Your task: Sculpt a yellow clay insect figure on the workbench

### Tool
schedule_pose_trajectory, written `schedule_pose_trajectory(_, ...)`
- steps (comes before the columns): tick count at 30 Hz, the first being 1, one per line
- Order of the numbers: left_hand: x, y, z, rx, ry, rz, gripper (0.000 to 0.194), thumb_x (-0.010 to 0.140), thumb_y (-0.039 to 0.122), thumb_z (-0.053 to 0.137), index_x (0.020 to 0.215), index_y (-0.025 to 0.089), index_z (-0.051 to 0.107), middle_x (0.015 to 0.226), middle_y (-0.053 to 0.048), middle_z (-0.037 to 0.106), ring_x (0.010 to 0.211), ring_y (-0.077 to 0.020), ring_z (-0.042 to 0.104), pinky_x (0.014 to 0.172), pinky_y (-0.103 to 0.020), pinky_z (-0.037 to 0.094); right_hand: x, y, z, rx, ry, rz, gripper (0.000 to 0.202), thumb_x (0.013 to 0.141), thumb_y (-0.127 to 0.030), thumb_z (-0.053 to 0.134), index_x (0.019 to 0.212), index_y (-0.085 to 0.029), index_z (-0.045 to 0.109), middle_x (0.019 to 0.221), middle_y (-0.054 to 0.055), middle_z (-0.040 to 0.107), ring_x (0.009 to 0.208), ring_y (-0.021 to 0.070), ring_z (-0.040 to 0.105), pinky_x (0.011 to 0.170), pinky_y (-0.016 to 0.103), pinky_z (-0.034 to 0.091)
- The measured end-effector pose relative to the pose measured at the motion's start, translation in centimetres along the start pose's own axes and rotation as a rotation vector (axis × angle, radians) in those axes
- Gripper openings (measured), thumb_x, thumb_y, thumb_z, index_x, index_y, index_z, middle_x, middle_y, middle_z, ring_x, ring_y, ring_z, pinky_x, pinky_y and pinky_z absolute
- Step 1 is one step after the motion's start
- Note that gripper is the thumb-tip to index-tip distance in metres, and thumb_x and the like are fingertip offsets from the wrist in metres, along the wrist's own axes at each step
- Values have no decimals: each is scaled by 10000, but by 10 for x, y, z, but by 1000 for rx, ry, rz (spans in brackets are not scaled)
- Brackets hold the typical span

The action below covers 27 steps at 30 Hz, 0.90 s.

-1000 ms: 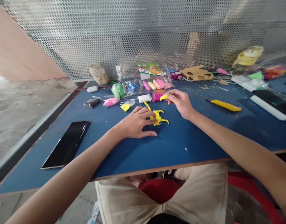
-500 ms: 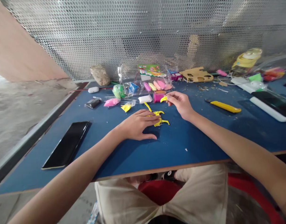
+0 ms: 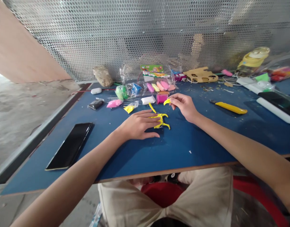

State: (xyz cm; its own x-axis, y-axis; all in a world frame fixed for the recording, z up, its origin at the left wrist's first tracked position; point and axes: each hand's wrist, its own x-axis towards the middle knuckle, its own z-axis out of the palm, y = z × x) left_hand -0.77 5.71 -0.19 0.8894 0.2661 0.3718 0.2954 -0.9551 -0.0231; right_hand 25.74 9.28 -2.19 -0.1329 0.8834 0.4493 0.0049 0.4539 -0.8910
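My left hand (image 3: 140,125) lies flat with outstretched fingers over a yellow clay figure (image 3: 160,120) on the blue table. The fingers cover the figure's left part; curved, leg-like strips stick out on its right, and a longer one points up and away. Above and to the right, my right hand (image 3: 184,106) pinches a small curved piece of yellow clay (image 3: 167,101) between thumb and fingers. That piece is held apart from the figure. Just beyond it lies a magenta clay pack (image 3: 162,98), with a white clay pack (image 3: 148,100) on its left.
A yellow cutter knife (image 3: 231,107) lies to the right, a black phone (image 3: 70,145) to the left. Pink clay (image 3: 115,103), a yellow clay packet (image 3: 129,108) and a dark packet (image 3: 95,104) sit beyond my left hand. A perforated metal screen (image 3: 145,34) closes off the back.
The whole view has shifted slightly. My left hand stays over the yellow figure, and my right hand still pinches the curved yellow piece, in nearly the same place.
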Motion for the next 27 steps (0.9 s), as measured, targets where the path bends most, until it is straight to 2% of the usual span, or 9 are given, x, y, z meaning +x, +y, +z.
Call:
schedule_pose_trajectory(9,1,-1,1,-100,-115,20,487,984,505,617,1365,203,648,1352,-84,707,1365,-293,593,1224,-520,399,-2,1,-1,-40,-28,-11,196,915,-392,716,951,-200,731,750,-6,683,568,100,557,584,290,451)
schedule_pose_trajectory(14,0,-3,-4,-109,-56,-100,588,958,509,639,1425,157,579,1403,-152,665,1296,-313,640,1162,-529,459,-2,0,-1,-55,-72,-20,286,966,-424,652,1156,-219,714,759,-24,645,582,99,553,613,287,467)
schedule_pose_trajectory(17,-2,-6,-9,-51,-53,-91,505,972,482,624,1383,188,628,1365,-124,694,1316,-301,626,1192,-533,414,-3,-1,-1,-84,-97,-49,261,999,-435,603,1072,-214,720,771,-19,626,599,98,559,609,278,452)
schedule_pose_trajectory(19,-3,-7,-11,-19,-70,-56,431,986,467,610,1342,230,669,1324,-82,724,1325,-291,620,1204,-538,386,-4,-2,-2,-95,-147,-61,265,1017,-432,573,1041,-207,712,804,-2,657,641,111,592,644,283,476)
schedule_pose_trajectory(21,-4,-8,-12,-9,-100,-31,380,992,464,604,1299,262,701,1305,-49,737,1329,-286,614,1199,-534,384,-6,-5,-1,-104,-228,-72,277,1040,-415,526,1093,-210,705,862,20,699,710,132,633,714,302,511)
schedule_pose_trajectory(24,-3,-7,-12,5,-130,-34,351,990,490,600,1228,274,742,1395,-50,684,1342,-288,598,1196,-530,382,-10,-8,0,-146,-325,-89,297,1064,-365,464,1188,-226,695,939,35,726,788,146,657,796,327,525)
schedule_pose_trajectory(27,-2,-7,-13,14,-120,-51,331,988,490,599,1171,271,766,1474,-61,623,1339,-289,591,1182,-526,391,-12,-11,0,-216,-369,-92,297,1058,-305,438,1175,-221,699,926,34,712,798,149,642,791,325,508)
